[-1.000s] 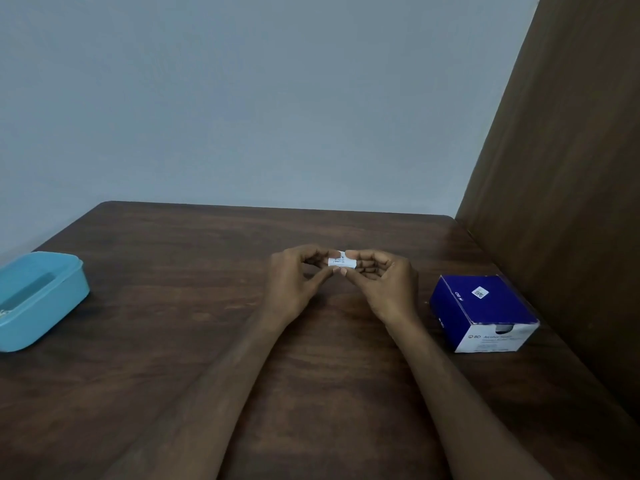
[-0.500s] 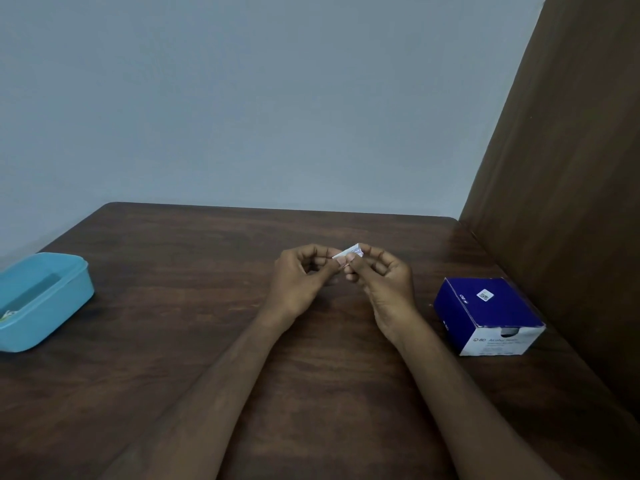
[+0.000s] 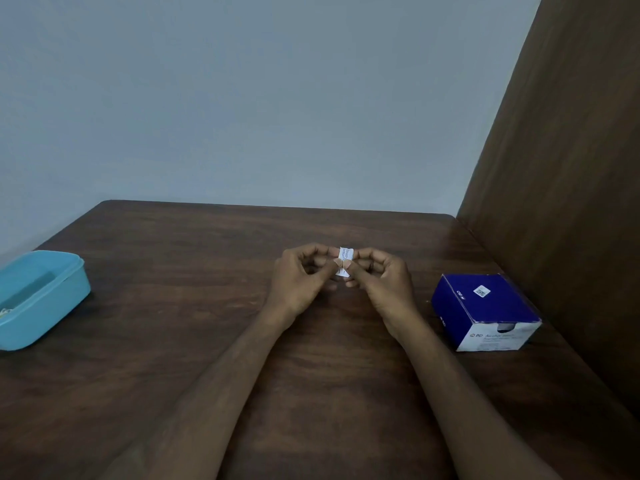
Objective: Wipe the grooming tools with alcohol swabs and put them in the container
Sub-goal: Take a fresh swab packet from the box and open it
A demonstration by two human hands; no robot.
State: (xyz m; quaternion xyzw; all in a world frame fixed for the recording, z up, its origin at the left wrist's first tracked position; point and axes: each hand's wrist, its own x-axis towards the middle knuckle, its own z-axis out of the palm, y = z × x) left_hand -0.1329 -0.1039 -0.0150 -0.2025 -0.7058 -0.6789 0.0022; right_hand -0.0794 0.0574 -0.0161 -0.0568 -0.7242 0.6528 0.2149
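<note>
A small white alcohol swab packet [image 3: 345, 258] stands upright between my two hands above the middle of the dark wooden table [image 3: 180, 278]. My left hand [image 3: 300, 279] pinches its left edge with thumb and forefinger. My right hand [image 3: 383, 278] pinches its right edge the same way. The light blue plastic container [image 3: 52, 299] sits at the table's left edge; its inside is mostly out of view. No grooming tool is plainly visible.
A blue and white box of alcohol swabs [image 3: 485, 311] lies on the table at the right, close to a tall brown wooden panel [image 3: 568, 188]. A plain grey wall stands behind the table's far edge.
The packet has turned between my fingertips from lying flat and wide to standing upright. Both hands stayed near the table's middle, still pinching it.
</note>
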